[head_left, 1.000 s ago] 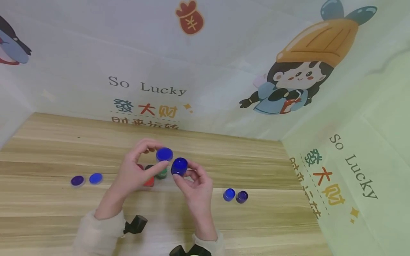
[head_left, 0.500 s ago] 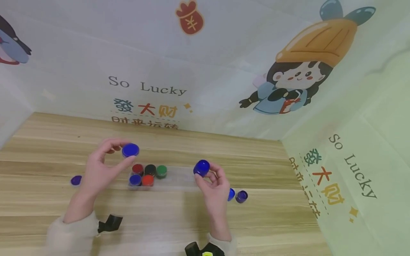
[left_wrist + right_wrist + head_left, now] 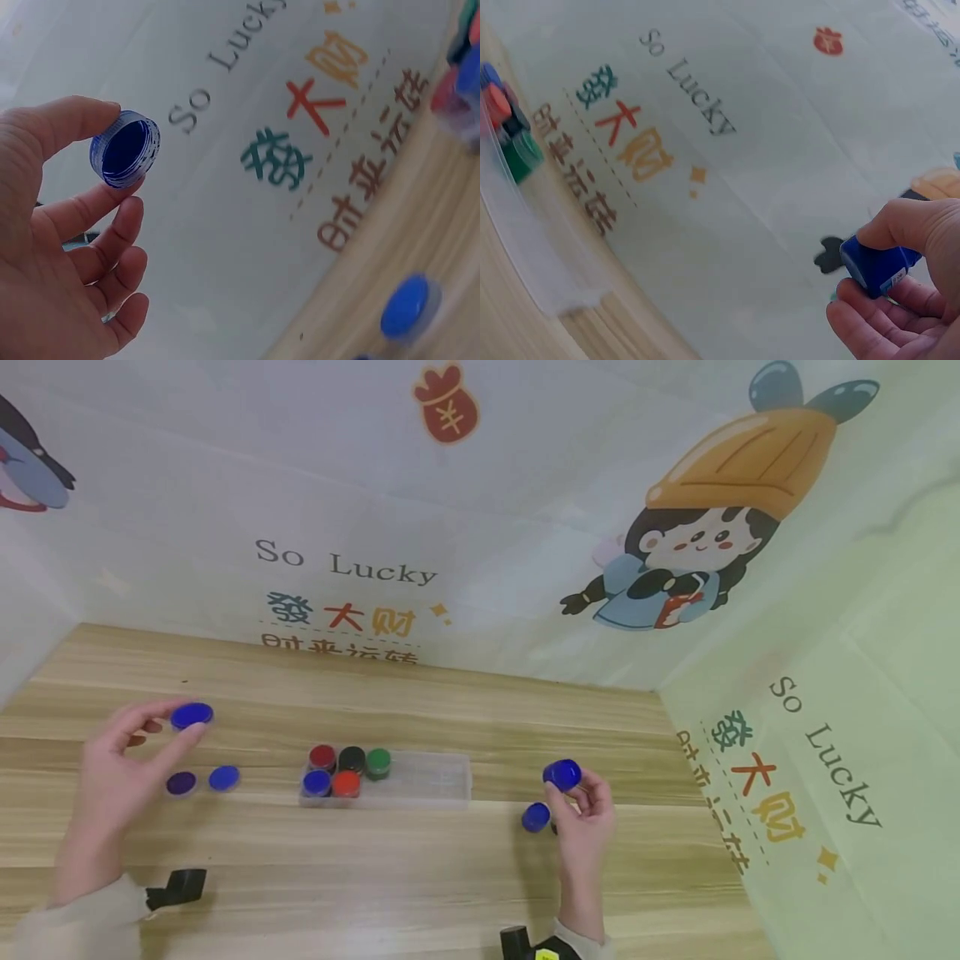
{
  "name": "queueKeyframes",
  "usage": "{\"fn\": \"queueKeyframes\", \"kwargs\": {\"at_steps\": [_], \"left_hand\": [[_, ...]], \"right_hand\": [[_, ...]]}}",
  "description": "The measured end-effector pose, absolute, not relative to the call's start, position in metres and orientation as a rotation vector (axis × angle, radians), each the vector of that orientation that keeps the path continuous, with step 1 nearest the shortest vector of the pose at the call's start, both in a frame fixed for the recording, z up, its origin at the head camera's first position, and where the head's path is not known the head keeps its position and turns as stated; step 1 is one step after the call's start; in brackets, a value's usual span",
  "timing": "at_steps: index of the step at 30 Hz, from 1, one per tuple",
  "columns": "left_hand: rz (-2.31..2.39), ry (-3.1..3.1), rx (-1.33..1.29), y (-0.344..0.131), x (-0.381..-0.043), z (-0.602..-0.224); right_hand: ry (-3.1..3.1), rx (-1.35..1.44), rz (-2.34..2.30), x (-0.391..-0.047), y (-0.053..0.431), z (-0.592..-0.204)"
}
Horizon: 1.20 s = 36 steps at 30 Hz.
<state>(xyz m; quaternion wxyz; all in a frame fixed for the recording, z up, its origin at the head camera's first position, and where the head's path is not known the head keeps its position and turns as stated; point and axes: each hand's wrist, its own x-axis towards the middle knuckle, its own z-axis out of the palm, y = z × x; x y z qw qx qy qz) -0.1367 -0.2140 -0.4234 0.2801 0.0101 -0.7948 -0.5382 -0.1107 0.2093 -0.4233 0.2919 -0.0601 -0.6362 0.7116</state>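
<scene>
At the left, my left hand (image 3: 123, 768) pinches a blue screw lid (image 3: 124, 150) between thumb and forefinger, its hollow threaded inside showing in the left wrist view. Below that lid, a dark purple lid (image 3: 181, 783) and a blue lid (image 3: 224, 778) lie on the table. My right hand (image 3: 585, 814) holds a small blue paint pot (image 3: 877, 262) by thumb and fingers, with a white label on its side. Just under it stands another open blue pot (image 3: 536, 817). A dark pot beside that one is mostly hidden behind the right hand.
A clear plastic tray (image 3: 431, 777) lies mid-table. At its left end sit several capped pots: a red pot (image 3: 322, 757), a black pot (image 3: 352, 759), a green pot (image 3: 378, 762), a blue pot (image 3: 317, 782) and an orange-red pot (image 3: 347, 783). Printed cloth (image 3: 510, 552) walls the back and sides.
My hands have moved apart: the left went left with the lid, the right went right with the pot. The tray of capped pots, earlier mostly covered, now shows fully.
</scene>
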Motion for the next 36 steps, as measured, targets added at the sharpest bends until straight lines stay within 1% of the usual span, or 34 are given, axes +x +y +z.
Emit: {"fn": "queueKeyframes", "kwargs": {"at_steps": [3, 7, 10, 16, 19, 27, 36], "left_hand": [[-1.388, -2.197, 0.065, -0.236, -0.138, -0.443], [-1.302, -2.319, 0.153, -0.271, -0.149, -0.485], [-1.256, -2.385, 0.211, -0.286, -0.150, -0.500], [-1.243, -2.541, 0.269, -0.288, -0.136, -0.485], [-1.181, -2.655, 0.296, -0.288, -0.132, -0.484], [-1.141, -2.735, 0.258, -0.294, -0.131, -0.497], [-0.966, -2.718, 0.150, -0.292, -0.126, -0.500]], "right_hand": [[-1.711, -0.212, 1.819, -0.108, 0.224, -0.426], [-1.753, -0.311, 1.712, -0.106, 0.239, -0.429], [-1.799, -0.403, 1.622, -0.105, 0.249, -0.432], [-1.943, -0.595, 1.448, -0.100, 0.268, -0.439], [-2.044, -0.656, 1.339, -0.097, 0.277, -0.443], [-2.264, -0.719, 1.105, -0.090, 0.291, -0.453], [-2.444, -0.753, 1.044, -0.089, 0.298, -0.463]]}}
